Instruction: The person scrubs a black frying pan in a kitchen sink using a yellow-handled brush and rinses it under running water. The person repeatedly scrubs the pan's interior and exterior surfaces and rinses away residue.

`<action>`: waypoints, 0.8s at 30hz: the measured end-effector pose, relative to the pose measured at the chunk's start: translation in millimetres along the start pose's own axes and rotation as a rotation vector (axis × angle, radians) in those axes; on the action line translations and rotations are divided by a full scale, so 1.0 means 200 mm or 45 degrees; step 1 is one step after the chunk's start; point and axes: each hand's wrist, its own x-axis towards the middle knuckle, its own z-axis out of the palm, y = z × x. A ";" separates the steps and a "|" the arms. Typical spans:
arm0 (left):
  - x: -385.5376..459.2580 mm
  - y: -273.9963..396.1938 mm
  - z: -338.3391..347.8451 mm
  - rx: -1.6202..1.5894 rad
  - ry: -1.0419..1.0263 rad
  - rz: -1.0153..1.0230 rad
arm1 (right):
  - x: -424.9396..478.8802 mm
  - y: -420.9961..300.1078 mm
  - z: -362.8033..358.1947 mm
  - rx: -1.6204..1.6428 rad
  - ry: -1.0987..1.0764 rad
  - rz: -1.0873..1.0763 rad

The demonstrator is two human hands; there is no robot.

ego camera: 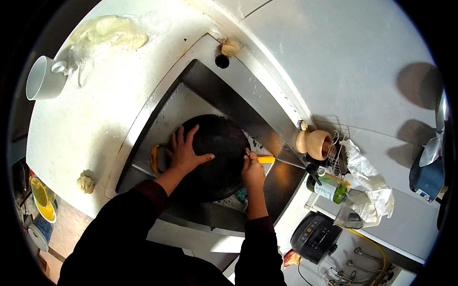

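A round black pan (222, 171), apparently bottom up, lies in the corner sink (200, 100). An orange loop handle (154, 159) stands out at its left side. My left hand (186, 148) rests on the pan with its fingers and thumb spread. At the pan's right edge, my right hand (254, 169) grips a tool with a yellow handle (266, 159); the handle's end points right, and the tool's working end is hidden. Dark flecks lie on the sink floor beside the pan. Partly under its lower edge is a green scouring pad (242, 196).
Left on the counter (107, 103) are a white mug (46, 78), a plastic bag of pale dough-like stuff (111, 34) and a garlic bulb (85, 184). Right of the sink stand a clay vessel (315, 143), a green bottle (327, 191) and a black cooker (316, 236).
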 end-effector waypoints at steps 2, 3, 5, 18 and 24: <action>0.00 0.00 0.01 0.007 -0.021 -0.007 | 0.04 -0.04 -0.01 -0.104 -0.064 0.090; 0.00 0.01 0.01 0.011 -0.032 0.003 | 0.06 -0.06 -0.03 -0.156 -0.084 0.139; 0.02 0.00 0.01 0.025 -0.006 0.029 | 0.06 -0.03 -0.01 -0.134 -0.055 0.108; 0.01 -0.01 0.02 0.051 -0.016 0.044 | 0.06 -0.09 0.02 -0.209 0.054 0.091; 0.01 -0.02 0.02 -0.006 0.018 0.059 | 0.05 -0.11 0.04 -0.203 0.023 0.115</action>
